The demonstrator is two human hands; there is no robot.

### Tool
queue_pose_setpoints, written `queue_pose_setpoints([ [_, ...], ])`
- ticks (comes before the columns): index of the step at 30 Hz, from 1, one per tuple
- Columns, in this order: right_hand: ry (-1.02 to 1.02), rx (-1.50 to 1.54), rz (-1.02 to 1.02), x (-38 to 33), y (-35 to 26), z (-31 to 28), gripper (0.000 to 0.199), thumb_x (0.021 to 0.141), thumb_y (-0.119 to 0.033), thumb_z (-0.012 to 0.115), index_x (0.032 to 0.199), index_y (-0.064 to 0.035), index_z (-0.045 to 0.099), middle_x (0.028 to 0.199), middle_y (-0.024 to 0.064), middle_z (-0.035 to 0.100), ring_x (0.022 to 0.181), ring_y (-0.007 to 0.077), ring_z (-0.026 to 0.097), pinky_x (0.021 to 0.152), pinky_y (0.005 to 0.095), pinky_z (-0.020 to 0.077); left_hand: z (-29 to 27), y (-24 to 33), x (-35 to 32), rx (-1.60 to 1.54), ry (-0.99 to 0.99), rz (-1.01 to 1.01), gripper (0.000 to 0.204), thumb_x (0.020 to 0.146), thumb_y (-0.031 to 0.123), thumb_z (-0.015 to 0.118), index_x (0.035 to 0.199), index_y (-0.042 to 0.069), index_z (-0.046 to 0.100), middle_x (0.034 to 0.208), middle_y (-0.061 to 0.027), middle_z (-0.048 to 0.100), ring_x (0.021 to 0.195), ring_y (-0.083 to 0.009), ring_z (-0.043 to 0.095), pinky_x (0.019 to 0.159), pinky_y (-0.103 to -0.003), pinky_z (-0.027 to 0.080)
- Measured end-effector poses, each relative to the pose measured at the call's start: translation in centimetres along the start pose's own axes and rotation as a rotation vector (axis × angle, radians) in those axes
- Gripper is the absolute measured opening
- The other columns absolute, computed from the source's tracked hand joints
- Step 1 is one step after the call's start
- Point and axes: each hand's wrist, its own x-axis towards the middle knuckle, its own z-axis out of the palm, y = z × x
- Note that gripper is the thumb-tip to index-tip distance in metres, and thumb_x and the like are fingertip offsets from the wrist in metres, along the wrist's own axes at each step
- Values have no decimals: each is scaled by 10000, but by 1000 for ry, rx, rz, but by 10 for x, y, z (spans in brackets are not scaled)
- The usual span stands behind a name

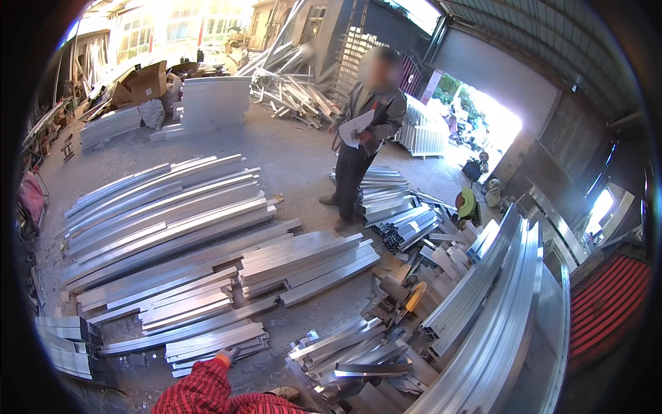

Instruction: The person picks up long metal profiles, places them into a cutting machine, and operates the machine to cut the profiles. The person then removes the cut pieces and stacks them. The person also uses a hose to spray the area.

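Floor [293,176] crowded with silver metal profiles: long rows [158,207] to the left and ahead, mid-length stack [296,259] nearer, short stack [214,340] right by the left hand [225,355]. Hand at that stack's near right end; fingers [234,352] small and dark, can't tell how far spread, whether touching, or if anything is held. Right hand out of view.

To the right, offcut pile [352,352] and a machine with a yellow part [415,297] crowd the near floor; beyond, long upright-leaning profiles [493,290] block that side, red corrugated sheet [614,303] behind. Co-worker [369,124] stands past the mid-length stack, holding a white sheet [355,128]. Cardboard box [147,84] far left.

Red checked sleeve [196,386] cut by lower edge; shoe [283,392] partly covered by red checked cloth. Doorway [486,114] blown out by glare. Lower-left profiles [62,345] run into the dark rim.
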Motion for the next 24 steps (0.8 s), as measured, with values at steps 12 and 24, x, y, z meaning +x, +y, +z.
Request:
queue_pose_setpoints([
  [12,-338,-303,372,1,137,-47,750,859,-690,382,1429,-202,398,1479,171,332,1362,380,293,1085,558,264,63,39,-25,-231,-234,-110,537,833,600,583,1011,109,706,728,-91,676,560,-186,629,535,-330,493],
  [24,-48,-345,143,-65,93,-101,698,857,-615,515,1354,-124,501,1317,159,527,1205,398,474,1000,553,382,161,232,-75,164,-711,374,637,823,648,551,1173,125,652,904,-47,660,714,-133,603,585,-289,493],
])
